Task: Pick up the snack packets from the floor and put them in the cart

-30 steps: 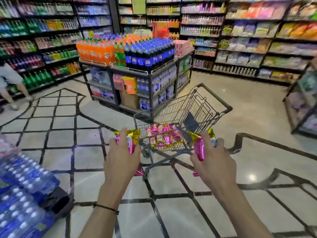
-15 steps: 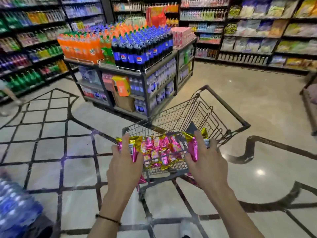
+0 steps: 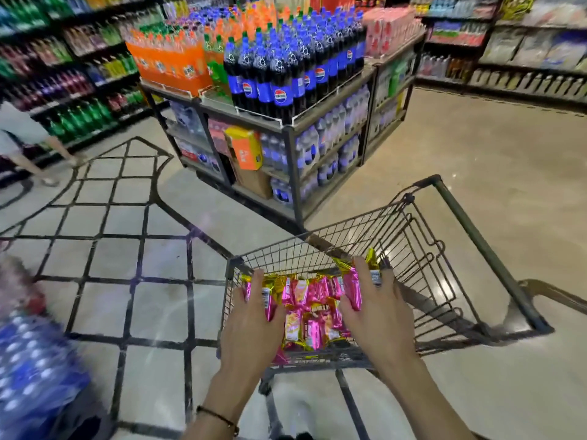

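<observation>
**Two packets held over cart basket**

Clock directions are read on the head view, 12 at the top.

Left hand (image 3: 251, 325): fingers are curled round one pink-and-gold snack packet (image 3: 268, 296), which stands out at 1 o'clock of the knuckles. A thin bracelet (image 3: 219, 419) is worn on this wrist.

Right hand (image 3: 378, 319): a second packet (image 3: 352, 287) is gripped at 11 o'clock of the knuckles, and the outer fingers are partly spread.

Count: two hands, two held packets, one cart (image 3: 444, 281). A pile of like packets (image 3: 311, 319) lies on the basket floor; at least six are seen, but an exact count cannot be told.

Both held packets are inside the basket rim, above the pile, which lies between the two hands. A drinks rack (image 3: 286, 90) stands at 12 o'clock of the cart.
</observation>
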`<action>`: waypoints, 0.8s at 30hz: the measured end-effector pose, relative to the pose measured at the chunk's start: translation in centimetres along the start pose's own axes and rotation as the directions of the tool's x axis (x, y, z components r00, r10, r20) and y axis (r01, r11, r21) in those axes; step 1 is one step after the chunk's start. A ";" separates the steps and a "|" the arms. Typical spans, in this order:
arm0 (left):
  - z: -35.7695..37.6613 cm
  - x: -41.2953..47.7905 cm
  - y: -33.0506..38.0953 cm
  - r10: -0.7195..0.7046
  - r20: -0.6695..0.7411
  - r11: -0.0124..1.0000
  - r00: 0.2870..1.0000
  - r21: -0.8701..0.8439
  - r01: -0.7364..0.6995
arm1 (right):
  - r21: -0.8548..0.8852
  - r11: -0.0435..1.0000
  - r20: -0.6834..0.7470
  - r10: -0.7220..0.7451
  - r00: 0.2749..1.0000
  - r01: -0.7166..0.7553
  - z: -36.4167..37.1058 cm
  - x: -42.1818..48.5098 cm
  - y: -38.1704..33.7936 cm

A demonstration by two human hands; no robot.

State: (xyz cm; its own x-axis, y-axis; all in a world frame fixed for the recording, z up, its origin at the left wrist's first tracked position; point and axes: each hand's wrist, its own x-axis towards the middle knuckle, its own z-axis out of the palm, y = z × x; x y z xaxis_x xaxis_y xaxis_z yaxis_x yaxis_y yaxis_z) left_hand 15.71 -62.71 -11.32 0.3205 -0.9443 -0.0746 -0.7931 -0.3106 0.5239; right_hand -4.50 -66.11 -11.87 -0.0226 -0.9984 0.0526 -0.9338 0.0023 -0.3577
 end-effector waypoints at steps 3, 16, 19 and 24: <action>2.4 4.8 0.1 0.024 0.045 1.000 0.999 -0.016 -0.023 | -0.005 1.000 0.022 0.027 0.999 -0.026 2.1 4.0 0.5; 14.2 19.0 -2.1 -0.003 0.267 1.000 0.964 0.015 -0.001 | -0.163 0.986 0.328 0.027 0.944 0.028 15.8 15.9 1.0; 18.0 21.2 -4.4 -0.083 0.332 0.997 0.940 0.021 0.081 | -0.095 0.995 0.439 0.050 0.897 -0.009 20.3 17.7 2.2; 24.4 24.8 -9.0 -0.173 0.464 0.985 0.869 0.076 0.156 | -0.098 0.995 0.585 0.073 0.808 -0.019 28.7 19.7 3.9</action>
State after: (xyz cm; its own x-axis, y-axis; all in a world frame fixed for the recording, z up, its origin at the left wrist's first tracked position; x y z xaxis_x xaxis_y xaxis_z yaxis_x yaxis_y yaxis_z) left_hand 18.16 -85.94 -38.57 0.1756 -0.8169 -0.5494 -0.7705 -0.4614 0.4398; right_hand 1.67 -87.44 -38.95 0.1219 -0.8399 -0.5288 -0.9638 0.0272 -0.2653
